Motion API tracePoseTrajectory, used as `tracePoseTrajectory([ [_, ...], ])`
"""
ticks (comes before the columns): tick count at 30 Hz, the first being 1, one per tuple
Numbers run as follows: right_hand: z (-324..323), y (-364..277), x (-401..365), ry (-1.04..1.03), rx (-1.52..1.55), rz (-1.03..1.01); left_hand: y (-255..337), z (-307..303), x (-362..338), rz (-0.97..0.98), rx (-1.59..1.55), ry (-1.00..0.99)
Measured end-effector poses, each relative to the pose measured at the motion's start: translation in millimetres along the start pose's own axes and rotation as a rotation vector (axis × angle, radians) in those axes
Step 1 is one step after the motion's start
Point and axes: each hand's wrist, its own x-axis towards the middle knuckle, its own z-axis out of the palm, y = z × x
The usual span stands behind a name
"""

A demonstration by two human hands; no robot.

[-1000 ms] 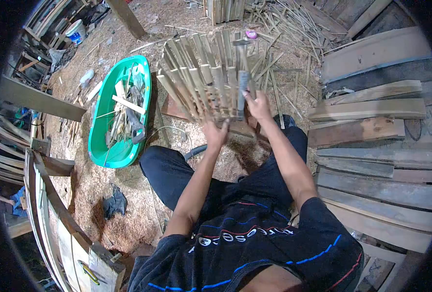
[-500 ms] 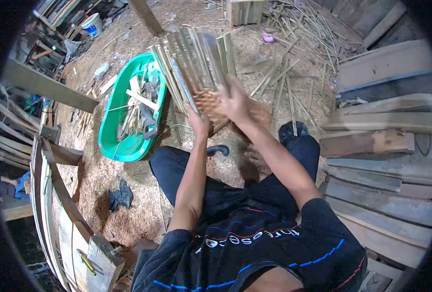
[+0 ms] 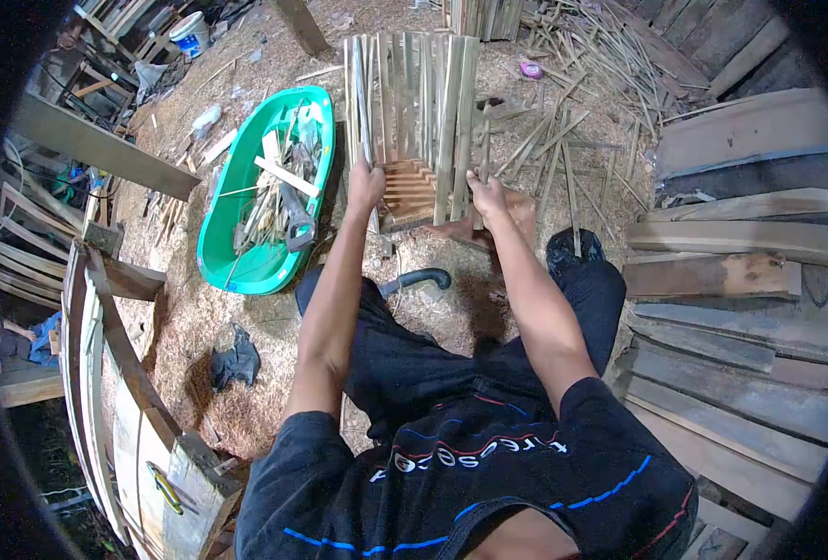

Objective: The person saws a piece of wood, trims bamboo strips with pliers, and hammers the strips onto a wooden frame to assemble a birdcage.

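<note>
Fingers (image 3: 364, 169) of the left hand (image 3: 368, 185) curl tight round a slat on the left side of the basket (image 3: 414, 103). Those of the right hand (image 3: 487, 194) close on a slat at its right side. The basket, made of bamboo slats, sits before the knees with its base toward the person, over the sawdust floor (image 3: 199, 327). A green tub (image 3: 237, 271) of offcuts lies just to its left, and planks (image 3: 731, 280) lie to its right.

This is looking like a woodworking workshop: sawdust (image 3: 190, 327) is covering the ground around the green tub (image 3: 246, 273), offcuts (image 3: 279, 187) are lying inside it, a slatted bamboo frame (image 3: 414, 93) is standing beside it, and loose strips (image 3: 563, 140) and planks (image 3: 741, 271) are lying beyond.
</note>
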Motion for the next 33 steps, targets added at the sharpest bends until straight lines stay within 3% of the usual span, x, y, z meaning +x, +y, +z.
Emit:
tracePoseTrajectory([
  [3, -5, -3, -1, 0.082, 0.074, -0.054, 6, -4, 22, 0.016, -0.152, -0.061],
  [6, -14, -23, 9, 0.151, 0.106, -0.148, 43, -19, 23, -0.183, -0.299, -0.159],
  [7, -21, -34, 3, 0.134, 0.097, -0.178, 35, -13, 33, -0.356, -0.404, -0.230],
  [11, -45, -75, -14, 0.125, -0.063, -0.196, 16, 19, 50, -0.467, -0.507, -0.379],
  [13, -52, -69, -7, 0.107, -0.123, -0.195, 41, 19, 51, -0.461, -0.398, -0.424],
  [17, -59, -37, 20, 0.223, 0.079, -0.126, -6, 73, 96, -0.200, 0.063, -0.463],
  [19, -55, -55, 11, 0.283, 0.005, -0.113, -9, 82, 90, -0.140, 0.112, -0.314],
  [21, -49, -67, 9, 0.372, -0.170, -0.156, -9, 91, 67, -0.125, -0.081, -0.003],
  [22, -47, -65, 17, 0.414, -0.250, -0.183, -18, 95, 65, -0.054, -0.037, 0.042],
  [26, -44, -63, 32, 0.454, -0.326, -0.121, -23, 99, 66, -0.052, -0.091, 0.023],
  [29, -44, -52, 53, 0.463, -0.287, -0.084, 16, 70, 57, -0.172, -0.127, -0.224],
  [32, -47, -34, 76, 0.462, -0.236, -0.078, 51, 50, 31, 0.059, -0.262, -0.062],
  [33, -46, -37, 73, 0.465, -0.253, -0.099, 50, 50, 32, 0.045, -0.206, -0.079],
])
